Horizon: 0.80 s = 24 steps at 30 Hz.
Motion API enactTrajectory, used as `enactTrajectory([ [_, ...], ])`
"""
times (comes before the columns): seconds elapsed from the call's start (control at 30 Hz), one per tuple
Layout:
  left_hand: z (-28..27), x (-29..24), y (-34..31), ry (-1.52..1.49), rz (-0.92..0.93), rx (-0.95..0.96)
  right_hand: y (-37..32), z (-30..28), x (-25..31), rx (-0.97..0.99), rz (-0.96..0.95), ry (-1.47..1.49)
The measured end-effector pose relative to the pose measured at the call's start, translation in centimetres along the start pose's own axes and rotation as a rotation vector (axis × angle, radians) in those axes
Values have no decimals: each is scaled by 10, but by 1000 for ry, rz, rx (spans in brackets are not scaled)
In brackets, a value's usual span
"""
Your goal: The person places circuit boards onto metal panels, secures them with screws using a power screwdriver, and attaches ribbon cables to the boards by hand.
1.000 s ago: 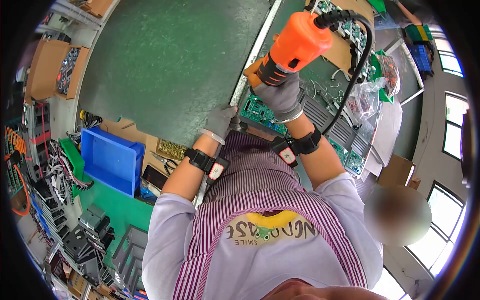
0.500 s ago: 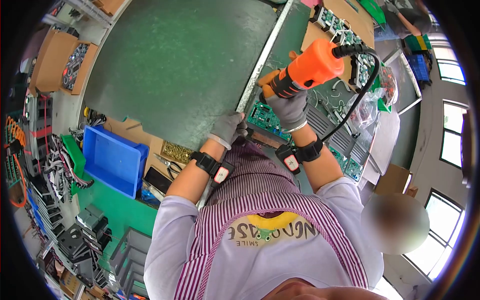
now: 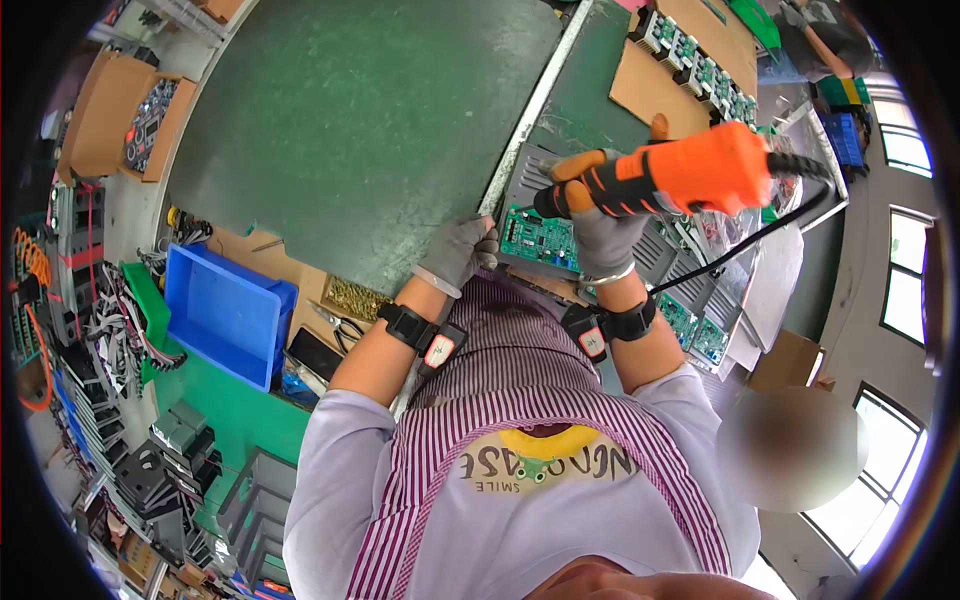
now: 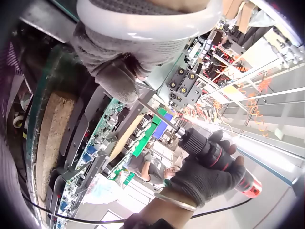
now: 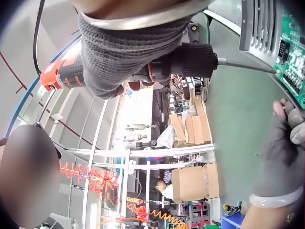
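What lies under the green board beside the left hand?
A grey slotted housing shows past the far edge of the board, so the board seems to lie on it. The board itself and the left hand cover the rest beneath.

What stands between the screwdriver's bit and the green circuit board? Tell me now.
Nothing visible. The screwdriver, gripped by the right hand, has its bit running bare to the edge of the circuit board. The left hand rests at the board's edge, beside the bit, not across it.
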<state>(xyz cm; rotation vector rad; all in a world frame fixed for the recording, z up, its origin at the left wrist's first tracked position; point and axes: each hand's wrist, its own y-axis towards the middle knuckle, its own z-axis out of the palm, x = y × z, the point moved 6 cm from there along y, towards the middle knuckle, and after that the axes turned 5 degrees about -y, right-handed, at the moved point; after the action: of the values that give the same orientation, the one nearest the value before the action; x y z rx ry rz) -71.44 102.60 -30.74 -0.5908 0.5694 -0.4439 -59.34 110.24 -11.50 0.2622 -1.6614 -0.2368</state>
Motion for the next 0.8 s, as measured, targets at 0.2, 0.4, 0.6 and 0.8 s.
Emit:
enactTrajectory([
  [0.2,2,-2,-1,53,29,-37,5,-3,9,45,-30,20],
  [0.4,25,-3,-13,-79,17,125,-8,-6,11,173,-29,133],
  [0.6,27,8,-14,-203,-69,193,-11,-4,15,110,-2,219],
  [0.8,22,16,-10,-211,-119,251,-19,0,18,121,72,262],
])
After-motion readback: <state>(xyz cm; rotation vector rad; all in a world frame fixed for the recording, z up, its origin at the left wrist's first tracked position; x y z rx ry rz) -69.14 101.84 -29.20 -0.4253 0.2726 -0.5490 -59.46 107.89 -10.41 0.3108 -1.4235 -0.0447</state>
